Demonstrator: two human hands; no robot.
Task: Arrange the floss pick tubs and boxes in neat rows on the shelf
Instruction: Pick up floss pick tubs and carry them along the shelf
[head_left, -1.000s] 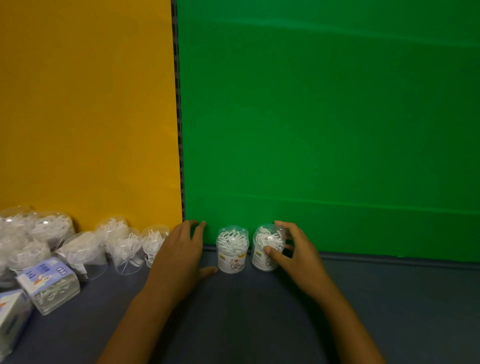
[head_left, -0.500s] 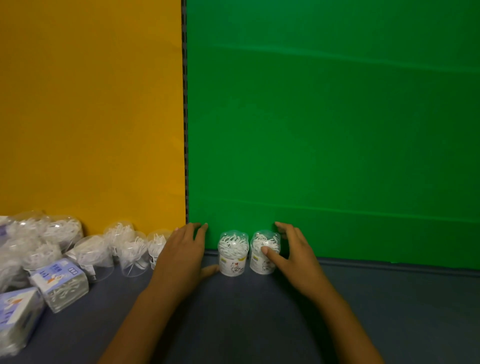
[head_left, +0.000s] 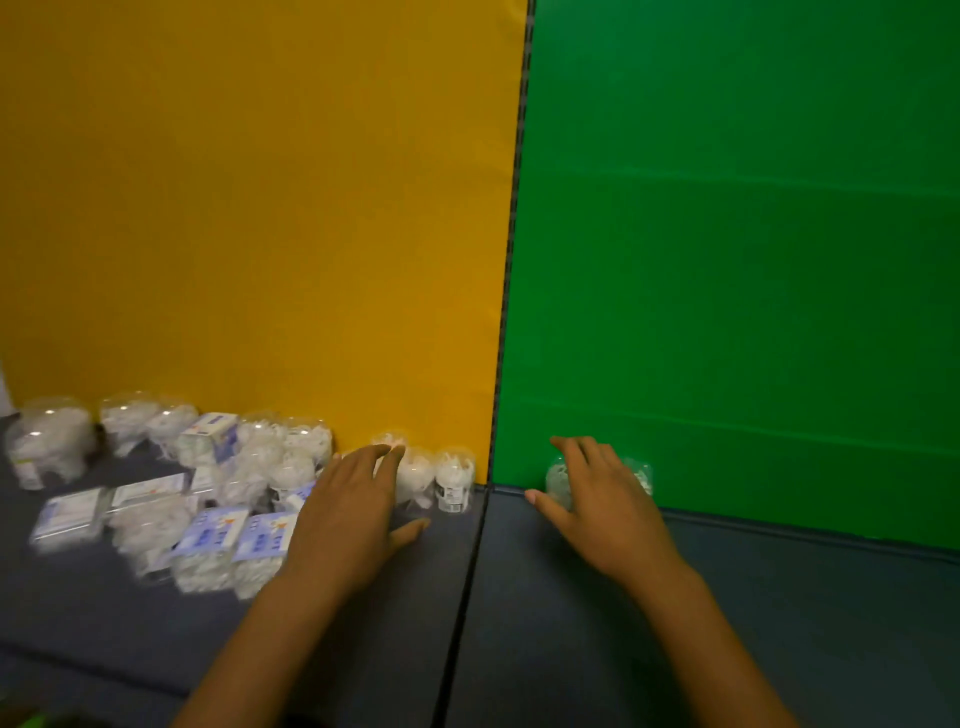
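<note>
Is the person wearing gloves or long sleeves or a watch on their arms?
No. The left hand and right hand are bare, with no gloves. Both forearms are uncovered as far as the picture shows, with no sleeves, watch or bracelets in view. A short, pale nail shows on the right thumb; no rings can be seen.

Left hand (head_left: 349, 512) reaching over tubs (head_left: 436, 480); right hand (head_left: 605, 501) covering two tubs (head_left: 558, 480).

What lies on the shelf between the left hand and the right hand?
In the head view, one tub stands right of the left hand. Then comes bare shelf, crossed by a dark seam, up to the right hand.
</note>
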